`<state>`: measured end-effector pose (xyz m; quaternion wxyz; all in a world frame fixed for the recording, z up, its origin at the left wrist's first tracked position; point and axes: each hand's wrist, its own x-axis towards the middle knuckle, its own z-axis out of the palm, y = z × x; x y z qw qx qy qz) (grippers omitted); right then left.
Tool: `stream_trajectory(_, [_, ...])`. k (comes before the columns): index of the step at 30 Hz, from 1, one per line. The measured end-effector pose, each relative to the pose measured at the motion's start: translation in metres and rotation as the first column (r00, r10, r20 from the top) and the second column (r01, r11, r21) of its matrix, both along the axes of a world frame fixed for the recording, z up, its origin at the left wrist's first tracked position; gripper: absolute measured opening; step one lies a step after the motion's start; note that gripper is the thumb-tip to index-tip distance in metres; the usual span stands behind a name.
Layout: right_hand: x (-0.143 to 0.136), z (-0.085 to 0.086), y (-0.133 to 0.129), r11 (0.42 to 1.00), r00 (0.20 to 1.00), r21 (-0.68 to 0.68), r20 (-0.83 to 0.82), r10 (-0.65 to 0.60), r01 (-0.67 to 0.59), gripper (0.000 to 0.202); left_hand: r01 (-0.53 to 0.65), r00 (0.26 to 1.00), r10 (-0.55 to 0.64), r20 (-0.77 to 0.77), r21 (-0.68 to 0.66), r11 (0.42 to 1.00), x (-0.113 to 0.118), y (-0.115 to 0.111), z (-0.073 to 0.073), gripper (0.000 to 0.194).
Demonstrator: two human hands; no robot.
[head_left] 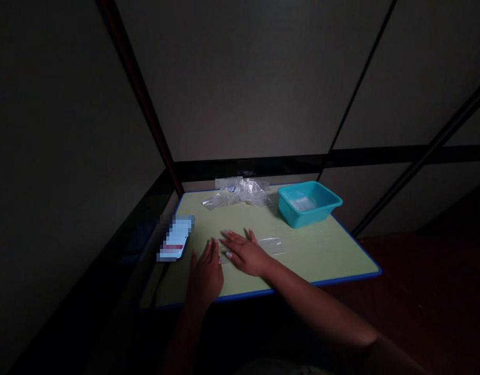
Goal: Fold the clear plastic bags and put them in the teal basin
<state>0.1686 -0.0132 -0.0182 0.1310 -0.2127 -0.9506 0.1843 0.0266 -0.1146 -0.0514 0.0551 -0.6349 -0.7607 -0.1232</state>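
A clear plastic sheet or bag point(271, 245) lies flat on the pale yellow-green table point(302, 260), partly under my right hand. My right hand point(245, 253) rests palm down on it with the fingers spread toward the left. Just left of it, my left hand point(208, 273) touches the table near the plastic's left end, its fingers stretched forward. The fingertips of both hands are close together. What lies under the palms is hidden.
Crumpled clear plastic point(243, 191) lies along the table's back edge. A turquoise basin point(310, 212) with something clear or whitish inside stands at the back right. A lit phone point(176, 238) is at the left edge. A dark wall rises behind.
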Motion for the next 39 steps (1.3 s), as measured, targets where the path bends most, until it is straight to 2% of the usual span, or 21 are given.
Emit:
stream_trajectory(3, [0.022, 0.011, 0.013, 0.977, 0.98, 0.074, -0.017, -0.199, 0.2, 0.04, 0.0, 1.0, 0.0, -0.021, -0.019, 1.0, 0.001, 0.0, 0.003, 0.049])
stream_trajectory(6, [0.054, 0.015, 0.029, 0.904, 0.908, 0.125, 0.045, -0.416, 0.408, 0.03, -0.001, 0.999, 0.0, -0.04, -0.034, 0.999, 0.003, -0.001, 0.006, 0.045])
stream_trajectory(8, [0.075, 0.011, 0.038, 0.878, 0.876, 0.124, 0.086, -0.474, 0.462, 0.025, -0.006, 0.999, 0.005, -0.048, -0.029, 1.0, 0.004, -0.001, 0.007, 0.046])
stream_trajectory(11, [0.098, 0.002, 0.046, 0.845, 0.845, 0.1, 0.058, -0.532, 0.525, 0.022, -0.026, 0.998, 0.026, -0.057, -0.001, 1.0, 0.005, -0.001, 0.009, 0.048])
stream_trajectory(17, [0.101, -0.014, 0.044, 0.833, 0.842, 0.137, -0.009, -0.54, 0.535, 0.017, -0.029, 0.996, 0.028, -0.083, -0.009, 1.0, 0.007, 0.005, 0.012, 0.052])
stream_trajectory(25, [0.098, -0.016, 0.045, 0.812, 0.827, 0.195, 0.015, -0.563, 0.549, 0.016, 0.055, 0.997, -0.062, -0.056, -0.117, 0.992, 0.009, 0.006, 0.011, 0.048])
stream_trajectory(30, [0.097, -0.016, 0.046, 0.815, 0.819, 0.086, -0.007, -0.574, 0.573, 0.014, 0.069, 0.995, -0.078, -0.056, -0.138, 0.988, 0.004, 0.004, 0.01, 0.049])
stream_trajectory(34, [0.096, -0.015, 0.046, 0.803, 0.802, -0.007, -0.014, -0.597, 0.597, 0.017, 0.074, 0.994, -0.081, -0.072, -0.102, 0.992, 0.004, 0.007, 0.008, 0.052])
stream_trajectory(39, [0.096, -0.009, 0.047, 0.812, 0.812, -0.035, 0.061, -0.58, 0.583, 0.019, 0.115, 0.991, -0.121, -0.057, -0.095, 0.989, 0.009, 0.006, 0.005, 0.059])
